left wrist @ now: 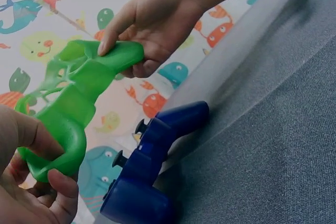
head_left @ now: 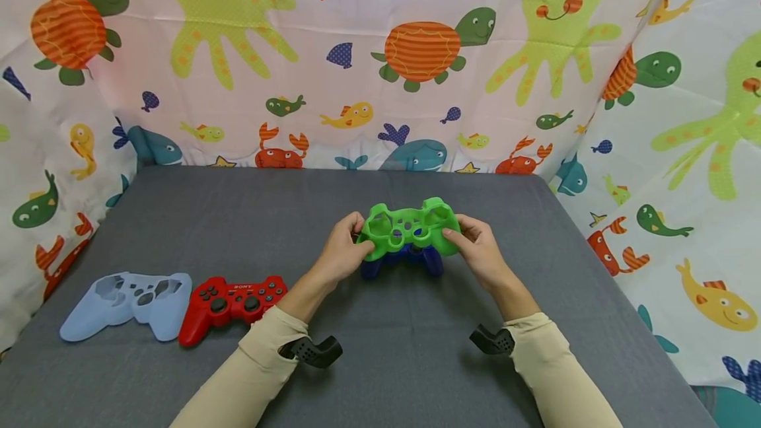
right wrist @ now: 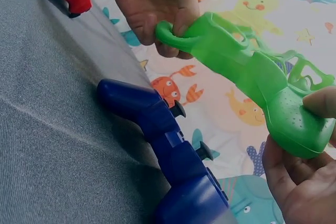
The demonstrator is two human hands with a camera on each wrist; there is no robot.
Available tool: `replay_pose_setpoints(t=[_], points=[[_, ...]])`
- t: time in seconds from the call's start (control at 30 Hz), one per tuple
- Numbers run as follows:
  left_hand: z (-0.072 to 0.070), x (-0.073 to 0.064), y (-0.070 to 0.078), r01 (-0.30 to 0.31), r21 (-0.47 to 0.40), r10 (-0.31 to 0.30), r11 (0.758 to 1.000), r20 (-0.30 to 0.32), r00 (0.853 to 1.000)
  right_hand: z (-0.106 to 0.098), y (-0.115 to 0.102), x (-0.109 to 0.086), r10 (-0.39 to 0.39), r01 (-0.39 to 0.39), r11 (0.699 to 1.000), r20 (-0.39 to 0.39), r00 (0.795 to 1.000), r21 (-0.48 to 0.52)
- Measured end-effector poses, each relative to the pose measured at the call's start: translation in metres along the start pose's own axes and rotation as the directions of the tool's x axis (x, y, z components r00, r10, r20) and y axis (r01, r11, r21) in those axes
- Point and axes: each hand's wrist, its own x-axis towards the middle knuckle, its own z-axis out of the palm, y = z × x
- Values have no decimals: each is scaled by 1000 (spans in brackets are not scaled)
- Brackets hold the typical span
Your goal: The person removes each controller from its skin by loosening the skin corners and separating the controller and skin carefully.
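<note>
Both hands hold up a green silicone controller cover [head_left: 410,226], an empty skin with holes for sticks and buttons. My left hand [head_left: 345,243] pinches its left grip between thumb and fingers. The right grip is pinched by my right hand [head_left: 478,246], thumb on top. Below the cover, apart from it, a blue game controller [left wrist: 152,166] rests on the table, its two black sticks pointing up. In the head view the cover hides most of that controller. The right wrist view shows the cover [right wrist: 236,72] as hollow and slightly bent.
On the left of the grey table [head_left: 416,362] lie a light blue controller cover [head_left: 139,299] and a red game controller [head_left: 234,302], side by side and close together. A curtain [head_left: 357,32] printed with sea animals stands behind the table and along its sides.
</note>
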Motion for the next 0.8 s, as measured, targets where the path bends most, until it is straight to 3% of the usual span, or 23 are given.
replay_pose_setpoints(t=[0.17, 0.3, 0.43, 0.6, 0.7, 0.8], points=[[1, 0, 0, -30, -25, 29, 999, -42, 999, -2, 3, 1, 50, -50, 998, -3, 999, 45], [1, 1, 1, -49, -96, 41, 994, -91, 995, -4, 4, 1, 83, -82, 994, -4, 997, 67], [1, 1, 2, -68, -132, 56, 989, -90, 994, -5, 5, 1, 109, -108, 991, -9, 994, 77], [-1, 1, 1, -78, -72, 76, 994, -27, 997, -6, 5, 2, 119, -118, 990, -17, 993, 83], [-2, 1, 2, -77, -64, 82, 995, 70, 994, -6, 6, 2, 119, -117, 990, -19, 993, 79], [-2, 1, 4, -73, -50, 80, 996, 172, 982, -7, 7, 2, 123, -120, 989, -28, 992, 84]])
